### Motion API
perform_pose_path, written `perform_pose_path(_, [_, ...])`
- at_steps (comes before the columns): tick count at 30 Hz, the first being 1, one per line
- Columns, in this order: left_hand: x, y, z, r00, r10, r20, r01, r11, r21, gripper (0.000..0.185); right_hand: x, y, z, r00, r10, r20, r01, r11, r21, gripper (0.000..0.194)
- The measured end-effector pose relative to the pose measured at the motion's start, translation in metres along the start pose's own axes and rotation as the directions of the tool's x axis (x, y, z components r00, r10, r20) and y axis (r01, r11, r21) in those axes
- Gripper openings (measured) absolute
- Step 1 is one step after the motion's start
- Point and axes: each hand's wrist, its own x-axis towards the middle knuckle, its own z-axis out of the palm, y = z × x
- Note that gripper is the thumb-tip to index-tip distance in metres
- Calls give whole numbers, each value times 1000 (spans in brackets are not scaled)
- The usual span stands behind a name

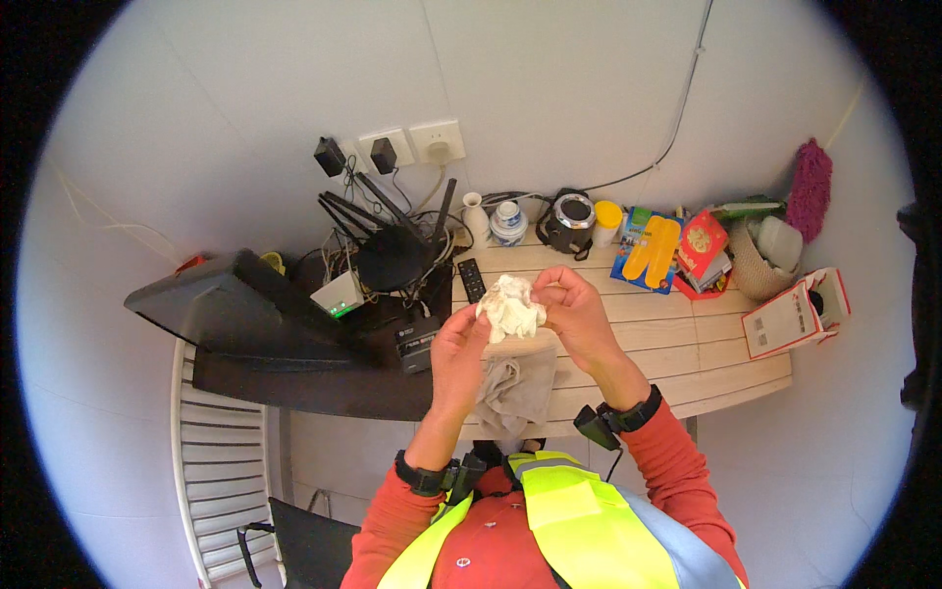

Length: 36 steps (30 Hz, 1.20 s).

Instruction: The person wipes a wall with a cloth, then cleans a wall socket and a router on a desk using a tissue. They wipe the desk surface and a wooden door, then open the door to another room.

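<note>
Between my two hands, above the table, is a crumpled off-white tissue or cloth (pixel 510 309) with greyish smudges. My left hand (pixel 461 353) pinches its left edge between thumb and fingers. The right edge is gripped by my right hand (pixel 578 316), fingers curled. Below them a beige cloth (pixel 519 386) lies in folds near the front edge of the slatted wooden table (pixel 647 342). A black remote control (pixel 471 280) rests just behind the left fingers, and a dark box (pixel 417 346) bearing writing lies to their left.
A monitor (pixel 243 316), a black router (pixel 394 258) with tangled cables and a white modem (pixel 338 294) crowd the left. Along the wall stand a white vase (pixel 476 219), a blue-and-white jar (pixel 508 223), a black-and-chrome device (pixel 572 221), yellow insoles (pixel 653 252), a woven basket (pixel 758 269) and a white box (pixel 791 316).
</note>
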Motion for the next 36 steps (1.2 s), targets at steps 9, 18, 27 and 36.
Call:
perform_pose_path(9, [-16,18,-49,976,198,-90,-183,971,154,31,-10,16,52,997,-75,-24,73,993,-91,14])
perform_pose_path(18, [-46,48,-137,970,204,-132,-183,971,157,22,-16,71,160,987,-104,123,121,982,-142,11])
perform_pose_path(27, [-53,60,-224,995,-20,-97,-20,920,-392,16,-23,113,205,999,-31,10,32,982,-187,19])
perform_pose_path(36, [-39,55,-221,995,94,41,-74,938,-339,19,-24,113,216,995,-57,81,97,743,-663,38])
